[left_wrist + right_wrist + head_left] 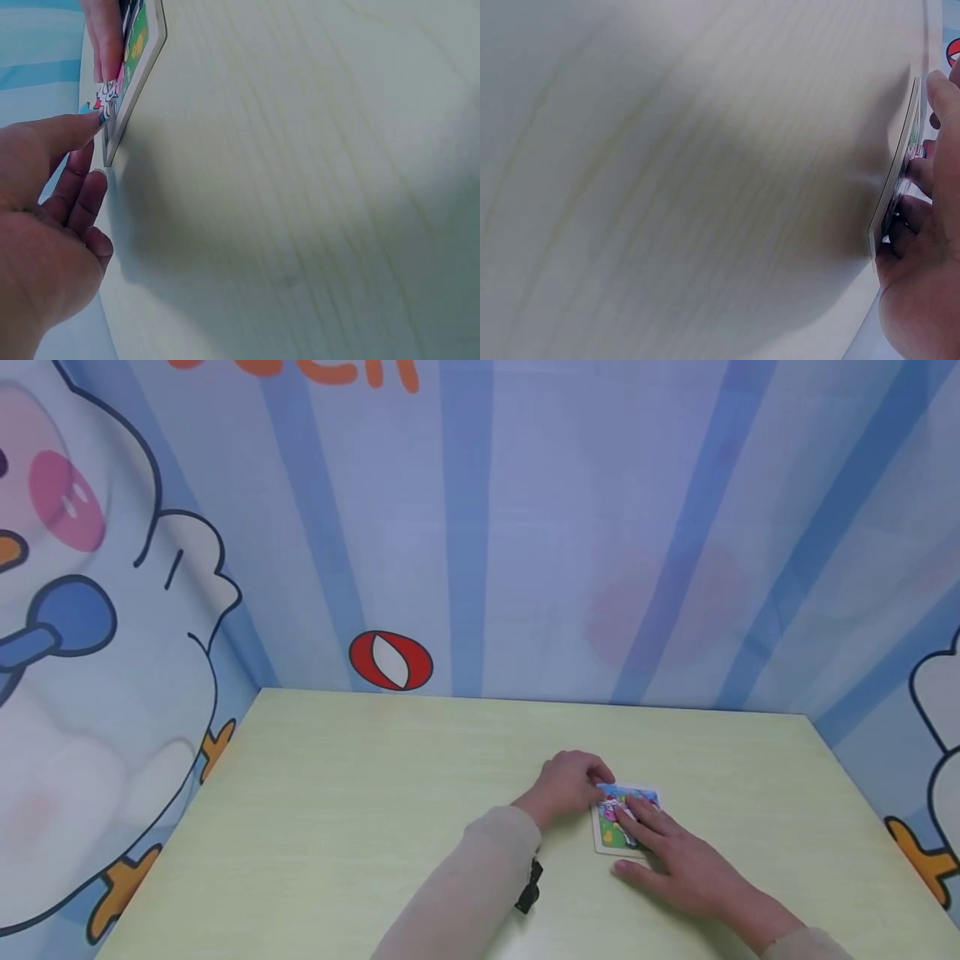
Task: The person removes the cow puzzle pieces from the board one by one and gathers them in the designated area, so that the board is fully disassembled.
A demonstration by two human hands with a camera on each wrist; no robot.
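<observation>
A small picture board with a pale rim and a bright cartoon print lies flat on the table. At its upper left corner, my left hand pinches with thumb and forefinger; in the left wrist view the thumb lies on the print and the other fingers curl beside the corner. Across the right part of the board rests my right hand, its fingers stretched out and covering much of the picture. The right wrist view shows the board edge-on under those fingers. Its far right side is hidden.
The pale wood-grain table reaches back to a blue striped backdrop with printed cartoon figures. A black clip hangs from the left sleeve, close above the tabletop.
</observation>
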